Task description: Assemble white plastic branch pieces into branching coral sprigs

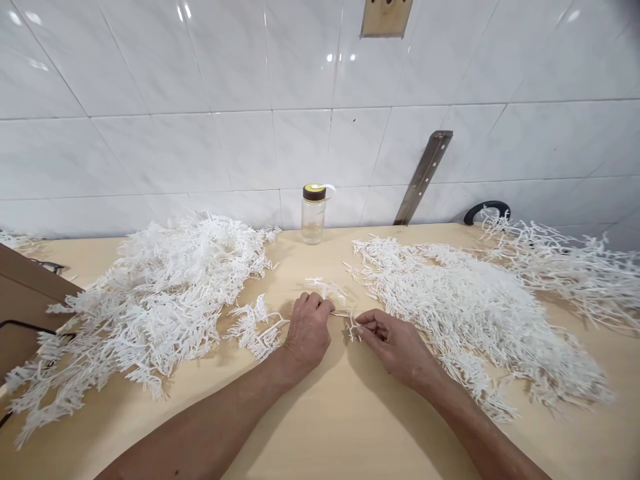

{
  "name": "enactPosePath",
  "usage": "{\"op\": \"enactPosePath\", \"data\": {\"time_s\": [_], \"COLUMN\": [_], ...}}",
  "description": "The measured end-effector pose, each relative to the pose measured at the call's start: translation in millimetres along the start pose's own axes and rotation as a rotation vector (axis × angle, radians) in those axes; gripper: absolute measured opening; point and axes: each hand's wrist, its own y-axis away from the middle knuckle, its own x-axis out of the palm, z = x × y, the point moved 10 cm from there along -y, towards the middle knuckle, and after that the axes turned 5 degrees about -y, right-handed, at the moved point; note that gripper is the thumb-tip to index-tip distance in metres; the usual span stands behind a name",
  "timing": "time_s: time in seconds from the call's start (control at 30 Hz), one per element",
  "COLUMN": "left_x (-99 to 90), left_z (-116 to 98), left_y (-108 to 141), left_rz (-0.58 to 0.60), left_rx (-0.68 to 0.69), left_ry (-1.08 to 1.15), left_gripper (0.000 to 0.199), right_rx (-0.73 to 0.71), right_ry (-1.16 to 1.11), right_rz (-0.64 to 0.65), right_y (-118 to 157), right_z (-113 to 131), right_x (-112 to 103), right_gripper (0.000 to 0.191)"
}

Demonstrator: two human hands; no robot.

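My left hand [309, 330] is closed on the stem of a white branching plastic sprig [327, 288], whose twigs stick out above and to the right of the fist. Between thumb and fingers, my right hand [400, 343] pinches a small white twig piece [352, 328]. The two hands are a short way apart over the middle of the table. Just left of my left hand lies a white branched sprig cluster [257, 327], part of it behind the fist. Whether the twig on the right joins the left-hand sprig, I cannot tell.
A large heap of white sprigs [185, 287] spreads at left, another heap [465, 300] at right. Longer bare branches [575, 273] lie far right. By the tiled wall stand a clear bottle [313, 217] and a leaning metal strip [424, 177]. A brown box [25, 293] is at far left.
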Motion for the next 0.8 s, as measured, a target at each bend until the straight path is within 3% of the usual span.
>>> {"op": "enactPosePath", "data": {"time_s": [0.2,0.37,0.5,0.6,0.67,0.73,0.8], "left_x": [-2.3,-5.5,-28.6,-62.4,-83.3,-94.2,-93.0], "left_z": [-0.4,-16.5,-24.4,-7.5,19.3,47.5,67.3], "left_y": [-0.2,3.9,1.8,-5.1,-6.7,-2.1,7.8], "left_rz": [0.017,0.107,0.13,0.095,0.1,0.162,0.266], "left_rx": [-0.012,0.007,0.032,0.031,-0.044,-0.139,-0.208], "left_ry": [-0.015,-0.066,-0.111,-0.129,-0.136,-0.104,-0.058], "left_gripper": [0.037,0.038,0.039,0.032,0.025,0.023,0.025], "right_rx": [0.004,0.012,0.016,0.055,0.084,0.111,0.134], "right_ry": [-0.026,-0.072,-0.043,-0.021,-0.024,-0.026,-0.019], "right_rz": [-0.049,-0.115,-0.112,-0.107,-0.093,-0.066,-0.034], "right_y": [-3.1,-7.6,-8.3,-8.2,-9.0,-10.6,-12.7], "right_z": [-7.5,-14.3,-12.6,-13.8,-14.2,-12.7,-8.8], "right_x": [1.2,0.5,-0.2,-2.1,-2.2,-0.4,2.5], "right_gripper": [0.022,0.025,0.025,0.024,0.023,0.023,0.022]}}
